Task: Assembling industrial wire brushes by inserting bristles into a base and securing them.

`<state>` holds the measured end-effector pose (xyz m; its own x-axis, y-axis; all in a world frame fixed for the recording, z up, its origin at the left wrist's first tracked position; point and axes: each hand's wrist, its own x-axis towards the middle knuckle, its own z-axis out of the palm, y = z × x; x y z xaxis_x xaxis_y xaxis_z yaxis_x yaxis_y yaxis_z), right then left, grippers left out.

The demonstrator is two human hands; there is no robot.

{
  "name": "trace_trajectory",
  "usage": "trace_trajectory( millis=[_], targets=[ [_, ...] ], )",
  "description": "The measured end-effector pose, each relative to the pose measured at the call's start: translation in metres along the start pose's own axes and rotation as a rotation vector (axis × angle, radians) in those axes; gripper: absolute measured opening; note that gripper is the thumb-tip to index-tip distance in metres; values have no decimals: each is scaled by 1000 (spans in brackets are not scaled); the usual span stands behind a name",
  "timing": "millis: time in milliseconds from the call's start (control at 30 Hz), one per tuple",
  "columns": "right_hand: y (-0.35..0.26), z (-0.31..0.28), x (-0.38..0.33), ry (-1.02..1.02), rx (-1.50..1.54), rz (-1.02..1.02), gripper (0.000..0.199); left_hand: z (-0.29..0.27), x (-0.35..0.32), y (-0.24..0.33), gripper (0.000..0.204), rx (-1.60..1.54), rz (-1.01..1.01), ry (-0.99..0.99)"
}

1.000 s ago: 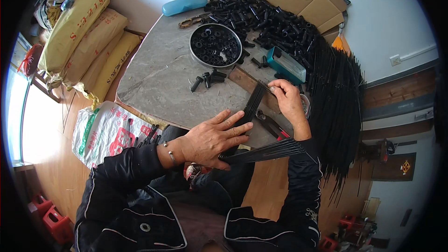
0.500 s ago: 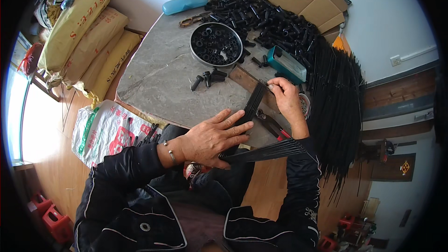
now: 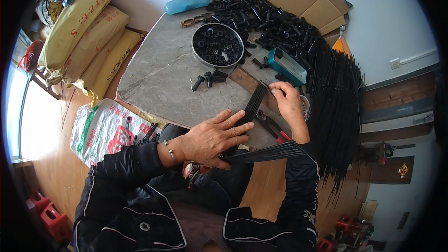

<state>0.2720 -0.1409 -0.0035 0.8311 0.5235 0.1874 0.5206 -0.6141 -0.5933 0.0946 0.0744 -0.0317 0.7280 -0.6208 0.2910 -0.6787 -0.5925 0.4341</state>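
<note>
Thin black rods (image 3: 255, 100) lie side by side across a wooden board (image 3: 246, 78) at the table's near edge. My left hand (image 3: 212, 139) rests flat over them, fingers spread. Below that hand, more black rods (image 3: 266, 152) fan out to the right over my right forearm. My right hand (image 3: 288, 105) is closed in a pinch beside the rods' far ends; what sits between thumb and finger is too small to make out. Pliers with red handles (image 3: 273, 125) lie between the rods and my right wrist.
A round tin (image 3: 194, 56) holds small black rings. Beyond it spread a heap of black tubular parts (image 3: 270, 21) and a teal box (image 3: 288, 65). Long black rods (image 3: 333, 107) hang off the right edge. Stuffed sacks (image 3: 88, 37) stand left, above a white plastic bag (image 3: 109, 128).
My right hand has shifted very slightly at the rods' far ends, still pinched. My left hand stays on the rods, and the whole view has moved a little.
</note>
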Motion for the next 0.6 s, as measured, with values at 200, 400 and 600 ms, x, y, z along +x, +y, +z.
trace_trajectory(
  millis=[200, 400, 600],
  targets=[
    [-6, 0, -1, 43, -104, -59, 13, -1, 1, 1, 83, -2, -3, -14],
    [-8, 4, 5, 78, -151, -154, 10, 1, 0, 0, 84, 7, -6, -20],
    [15, 5, 5, 42, 122, -5, 10, -1, 2, 0, 81, 17, 14, -7]
  ],
)
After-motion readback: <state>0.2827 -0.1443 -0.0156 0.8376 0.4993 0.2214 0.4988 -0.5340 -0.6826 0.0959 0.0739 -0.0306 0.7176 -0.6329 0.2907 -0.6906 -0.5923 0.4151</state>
